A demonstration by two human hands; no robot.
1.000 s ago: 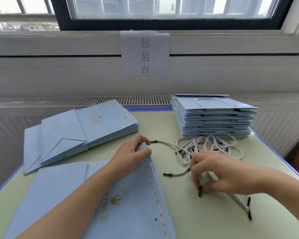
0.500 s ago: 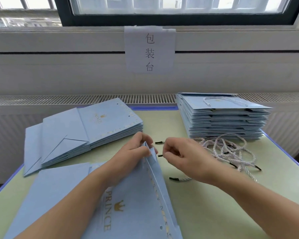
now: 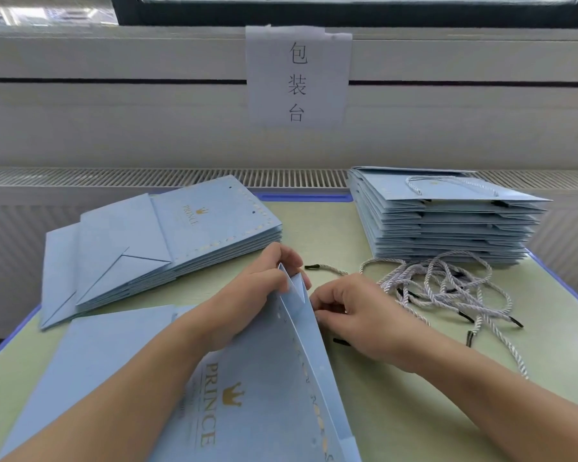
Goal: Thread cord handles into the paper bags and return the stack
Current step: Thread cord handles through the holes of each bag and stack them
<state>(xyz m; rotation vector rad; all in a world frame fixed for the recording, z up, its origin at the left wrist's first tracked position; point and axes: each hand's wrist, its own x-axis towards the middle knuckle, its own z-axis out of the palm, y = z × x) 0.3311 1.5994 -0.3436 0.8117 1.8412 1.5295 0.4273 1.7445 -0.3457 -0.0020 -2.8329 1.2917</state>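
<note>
PRINCE-printed bag [image 3: 247, 395] pinched open by left hand [image 3: 247, 295]; right hand [image 3: 354, 315] fingers pinch its edge.

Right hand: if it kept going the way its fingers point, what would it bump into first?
The right hand points leftward, so it would likely meet the raised side wall of the open paper bag first, with the left hand just beyond. Its fingertips already look very close; depth is unclear.

Green table [image 3: 317, 235]: two bag stacks [image 3: 167, 241] [image 3: 447, 225], open bag [image 3: 247, 395], loose cords [image 3: 447, 288].
</note>
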